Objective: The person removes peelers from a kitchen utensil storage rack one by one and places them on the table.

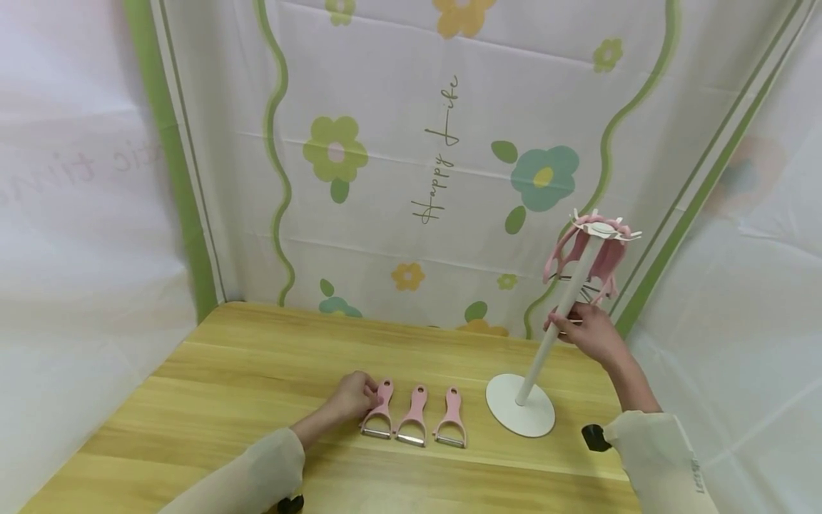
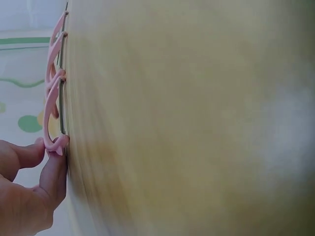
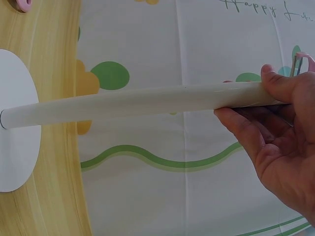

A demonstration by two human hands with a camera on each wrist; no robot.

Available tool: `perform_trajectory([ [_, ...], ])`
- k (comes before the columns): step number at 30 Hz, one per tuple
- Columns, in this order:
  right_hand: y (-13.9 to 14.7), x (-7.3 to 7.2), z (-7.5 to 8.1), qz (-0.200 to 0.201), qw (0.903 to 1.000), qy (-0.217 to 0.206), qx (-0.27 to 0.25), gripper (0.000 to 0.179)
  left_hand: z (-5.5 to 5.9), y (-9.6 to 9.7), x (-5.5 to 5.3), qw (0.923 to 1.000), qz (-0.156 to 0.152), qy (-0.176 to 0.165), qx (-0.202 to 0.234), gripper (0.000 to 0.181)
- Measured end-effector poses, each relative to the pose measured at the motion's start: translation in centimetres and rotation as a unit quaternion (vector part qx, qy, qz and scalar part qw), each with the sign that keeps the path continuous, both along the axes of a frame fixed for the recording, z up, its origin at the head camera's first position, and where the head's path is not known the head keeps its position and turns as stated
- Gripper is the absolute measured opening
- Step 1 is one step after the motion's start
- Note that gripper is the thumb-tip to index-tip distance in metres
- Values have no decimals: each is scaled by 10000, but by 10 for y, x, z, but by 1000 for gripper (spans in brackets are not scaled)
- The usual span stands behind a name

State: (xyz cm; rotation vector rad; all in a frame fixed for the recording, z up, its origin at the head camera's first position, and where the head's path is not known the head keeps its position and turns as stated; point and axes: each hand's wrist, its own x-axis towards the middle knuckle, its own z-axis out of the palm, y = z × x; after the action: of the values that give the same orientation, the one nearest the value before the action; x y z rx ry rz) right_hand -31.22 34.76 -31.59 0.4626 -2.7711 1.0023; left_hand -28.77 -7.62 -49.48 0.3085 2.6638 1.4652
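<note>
Three pink peelers lie in a row on the wooden table in the head view: a left one (image 1: 383, 410), a middle one (image 1: 417, 407) and a right one (image 1: 452, 408). My left hand (image 1: 349, 397) pinches the left peeler between thumb and fingers; the left wrist view shows the fingertips at a pink corner (image 2: 55, 145) of a peeler head. With my right hand (image 1: 592, 332) I grip the upper part of a white stand's pole (image 1: 544, 351), thumb and fingers round it. Several pink peelers (image 1: 609, 260) hang from hooks at the stand's top, just above that hand.
The stand's round white base (image 1: 506, 403) rests on the table (image 1: 257, 385), right of the row of peelers. Behind the table hangs a white curtain (image 1: 385, 214) with printed flowers and lettering. More white fabric (image 1: 83, 214) closes off the sides.
</note>
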Motion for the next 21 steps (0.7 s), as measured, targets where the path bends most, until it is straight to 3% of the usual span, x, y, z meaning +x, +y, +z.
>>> perform_trajectory([
  [6,-1,0,0,-46,10000,-8,15,33,-1,0,2,9999,-78,75,-68,28],
  [13,-4,3,1,-110,9999,55,17,35,9,-3,3,9992,-143,-199,-313,34],
  [21,-10,7,0,-384,9983,427,131,36,18,-7,5,9981,-52,-435,-424,34],
])
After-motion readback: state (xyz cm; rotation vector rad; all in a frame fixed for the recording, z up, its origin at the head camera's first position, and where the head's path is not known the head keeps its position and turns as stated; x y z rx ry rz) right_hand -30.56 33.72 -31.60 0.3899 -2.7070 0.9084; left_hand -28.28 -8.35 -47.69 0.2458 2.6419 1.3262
